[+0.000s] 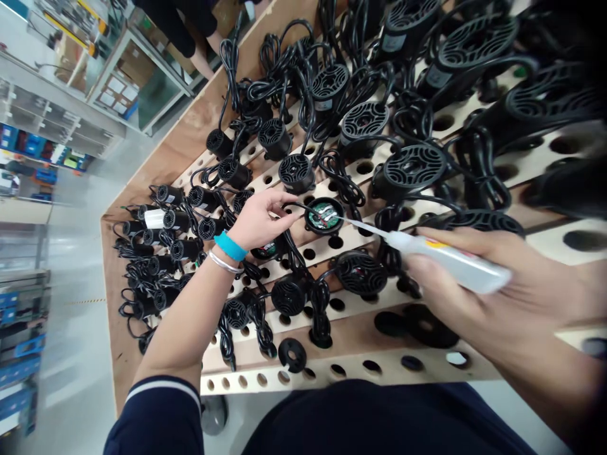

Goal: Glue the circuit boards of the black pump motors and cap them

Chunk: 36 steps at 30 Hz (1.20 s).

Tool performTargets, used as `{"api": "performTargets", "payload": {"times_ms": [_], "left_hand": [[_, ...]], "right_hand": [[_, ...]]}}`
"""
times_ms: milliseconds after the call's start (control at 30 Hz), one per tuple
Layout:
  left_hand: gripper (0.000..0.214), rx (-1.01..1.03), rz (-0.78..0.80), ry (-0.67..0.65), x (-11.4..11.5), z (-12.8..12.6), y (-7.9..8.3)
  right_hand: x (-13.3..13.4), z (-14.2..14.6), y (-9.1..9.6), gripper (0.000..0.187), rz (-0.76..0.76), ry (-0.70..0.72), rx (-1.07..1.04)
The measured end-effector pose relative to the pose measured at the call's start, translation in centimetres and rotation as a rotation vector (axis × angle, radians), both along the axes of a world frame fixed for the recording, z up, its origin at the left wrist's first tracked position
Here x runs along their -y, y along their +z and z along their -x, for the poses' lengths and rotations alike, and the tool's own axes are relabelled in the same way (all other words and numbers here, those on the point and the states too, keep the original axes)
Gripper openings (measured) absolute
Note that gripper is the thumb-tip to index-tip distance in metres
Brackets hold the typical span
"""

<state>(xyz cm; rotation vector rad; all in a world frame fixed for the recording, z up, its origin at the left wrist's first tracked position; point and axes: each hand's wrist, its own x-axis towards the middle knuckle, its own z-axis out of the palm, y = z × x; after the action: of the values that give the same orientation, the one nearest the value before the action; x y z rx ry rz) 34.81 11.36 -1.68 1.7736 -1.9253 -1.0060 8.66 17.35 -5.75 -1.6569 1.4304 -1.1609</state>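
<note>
My left hand (260, 220) pinches a thin black wire at the edge of an open round black unit (324, 215) with a green circuit board inside. My right hand (478, 297) is wrapped around a white tube (450, 259) whose long thin nozzle points into that open unit. A teal band and a silver bangle sit on my left wrist. The unit stands in a hole of the wooden rack (351, 341).
Many black round units with coiled cables (412, 167) fill the perforated wooden rack. Loose black caps (291, 354) lie on the near rail. Another person stands at the far end (190, 31). Shelving with blue bins (28, 148) lines the left.
</note>
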Motion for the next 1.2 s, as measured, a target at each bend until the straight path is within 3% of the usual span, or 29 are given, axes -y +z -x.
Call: {"api": "performTargets", "payload": {"times_ms": [67,133,200,300,433,533,700,833,967,1100,1200], "left_hand": [[0.030,0.075,-0.044,0.022,0.1,0.4,0.3],[0.032,0.130,-0.044,0.035,0.1,1.0,0.9],[0.034,0.130,0.006,0.031,0.0,1.5,1.7],[0.042,0.122,0.104,0.041,-0.6,1.9,2.7],[0.053,0.153,0.138,0.180,-2.6,2.1,4.8],[0.054,0.157,0.176,0.248,-5.5,3.1,6.7],[0.044,0.062,0.288,0.295,-10.4,8.1,8.3],[0.042,0.010,0.286,0.332,-13.1,13.4,7.2],[0.040,-0.022,0.249,0.411,-14.6,17.6,5.1],[0.038,-0.003,0.249,0.493,-15.8,19.7,3.8],[0.036,0.023,0.256,0.564,-17.0,20.1,3.6]], "right_hand": [[-1.3,1.3,0.6,0.027,0.027,-0.091,0.158],[-2.5,2.5,1.3,0.021,0.037,-0.172,0.479],[-3.6,3.9,2.0,0.019,0.001,-0.165,0.796],[-4.8,6.8,2.6,0.023,-0.018,-0.161,0.934],[-5.8,12.2,1.9,0.026,0.123,-0.386,0.831],[-5.4,16.8,0.0,0.034,0.239,-0.530,0.756],[-2.5,24.4,-4.5,0.039,0.265,-0.622,0.560],[0.3,27.6,-6.5,0.034,0.198,-0.555,0.351],[2.7,27.3,-6.8,0.029,0.112,-0.348,0.129],[3.7,26.0,-6.9,0.025,0.052,-0.106,0.015],[3.2,25.8,-7.0,0.026,0.023,-0.035,0.005]]}}
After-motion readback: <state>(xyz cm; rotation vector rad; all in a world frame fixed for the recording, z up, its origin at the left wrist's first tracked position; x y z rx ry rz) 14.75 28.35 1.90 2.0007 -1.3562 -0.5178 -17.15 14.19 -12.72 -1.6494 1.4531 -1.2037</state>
